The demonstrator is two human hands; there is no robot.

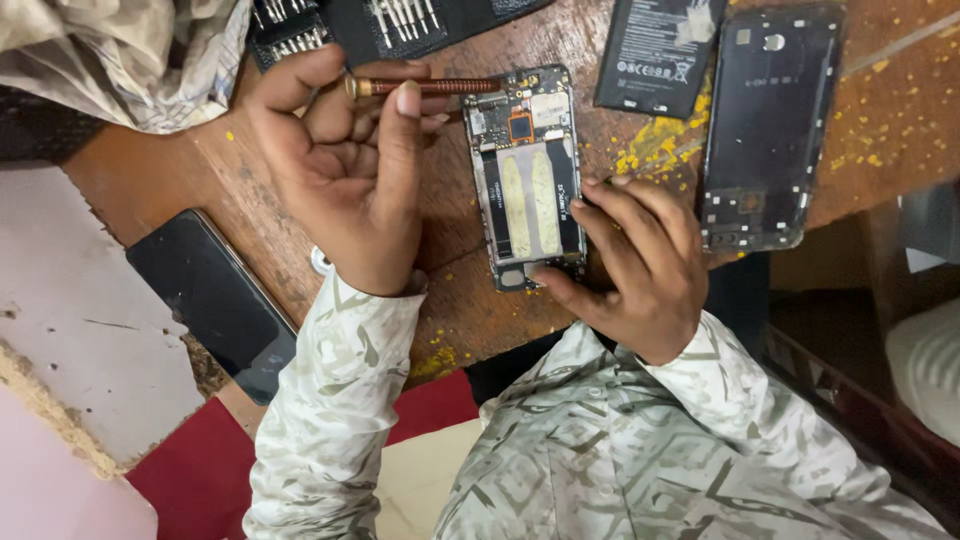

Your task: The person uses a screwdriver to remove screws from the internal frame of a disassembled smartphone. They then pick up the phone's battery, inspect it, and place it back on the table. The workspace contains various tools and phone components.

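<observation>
An opened phone lies back-up on the wooden table, its circuit board and empty battery bay with two yellowish strips showing. My left hand is palm-up and closed around a copper-coloured screwdriver, which lies horizontal with its tip at the phone's upper left corner. My right hand grips the phone's lower right edge, thumb at the bottom corner and fingertips on the right side.
A black battery and the phone's removed back cover lie to the right. A black screwdriver-bit case sits at the top, a dark phone at the left edge. Yellow crumbs dot the table.
</observation>
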